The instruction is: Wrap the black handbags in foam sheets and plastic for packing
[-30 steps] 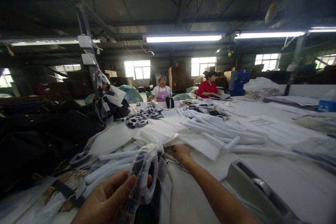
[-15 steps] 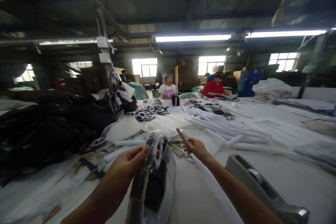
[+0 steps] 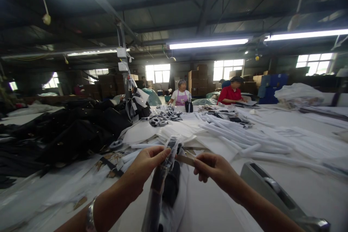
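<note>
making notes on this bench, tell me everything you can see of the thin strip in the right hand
The strip is short, narrow, flat and plain brownish-grey, perhaps card; no print can be made out. It looks straight and lies nearly level across the view, its left end slightly higher. The right hand pinches its right end. Its left end reaches the plastic-wrapped dark piece in the left hand; whether they touch is unclear.

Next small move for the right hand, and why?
I'd probably bring the strip around the plastic-wrapped piece: the right hand pinches one end, the other sits beside that piece, and the left hand grips it.
</note>
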{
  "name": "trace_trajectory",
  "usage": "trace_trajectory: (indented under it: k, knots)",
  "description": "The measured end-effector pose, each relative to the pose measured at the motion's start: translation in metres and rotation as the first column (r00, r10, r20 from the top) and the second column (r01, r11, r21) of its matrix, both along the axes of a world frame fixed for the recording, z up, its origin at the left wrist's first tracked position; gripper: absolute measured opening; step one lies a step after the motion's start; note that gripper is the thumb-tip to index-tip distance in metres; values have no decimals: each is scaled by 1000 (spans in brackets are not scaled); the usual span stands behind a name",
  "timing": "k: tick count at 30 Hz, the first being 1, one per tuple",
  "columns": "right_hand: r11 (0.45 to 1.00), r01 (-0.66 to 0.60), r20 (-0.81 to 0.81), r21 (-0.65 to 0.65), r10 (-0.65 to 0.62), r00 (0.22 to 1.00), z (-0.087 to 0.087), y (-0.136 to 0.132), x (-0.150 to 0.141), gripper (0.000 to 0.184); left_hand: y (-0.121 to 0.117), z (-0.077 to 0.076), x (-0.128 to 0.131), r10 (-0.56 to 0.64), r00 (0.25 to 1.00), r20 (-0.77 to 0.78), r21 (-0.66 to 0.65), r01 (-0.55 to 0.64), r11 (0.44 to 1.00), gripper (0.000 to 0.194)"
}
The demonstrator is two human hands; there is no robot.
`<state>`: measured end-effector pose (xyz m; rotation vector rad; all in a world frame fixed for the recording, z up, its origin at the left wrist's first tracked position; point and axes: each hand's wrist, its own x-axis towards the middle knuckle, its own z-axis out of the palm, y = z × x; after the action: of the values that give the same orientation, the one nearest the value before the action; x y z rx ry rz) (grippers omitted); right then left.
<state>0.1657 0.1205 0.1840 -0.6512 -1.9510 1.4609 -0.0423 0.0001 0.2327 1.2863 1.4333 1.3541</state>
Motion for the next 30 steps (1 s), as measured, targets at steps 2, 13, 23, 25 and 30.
trace_trajectory:
  k: [2,13,23,25,30]
  knots:
    - [999,-27,-15,23,27,1000,4,-2,-7,35,-2,2,-1,8,1000,-11,11,-8,1000,41]
    - [981,49,50,190,-59,997,14,-8,-3,37,-4,2,-4,2,1000,1,15,-2,1000,44]
    - [958,-159,-134,-239,130,982,23,-27,-51,44,-4,5,6,-54,998,32,31,53,998,41]
    - [927,-183,-154,-328,139,978,22,-30,-49,42,-7,7,6,-67,998,17,28,66,997,41]
    - [912,-184,-204,-367,114,972,24,-36,-42,41,-11,14,10,-71,996,-48,-1,71,997,36]
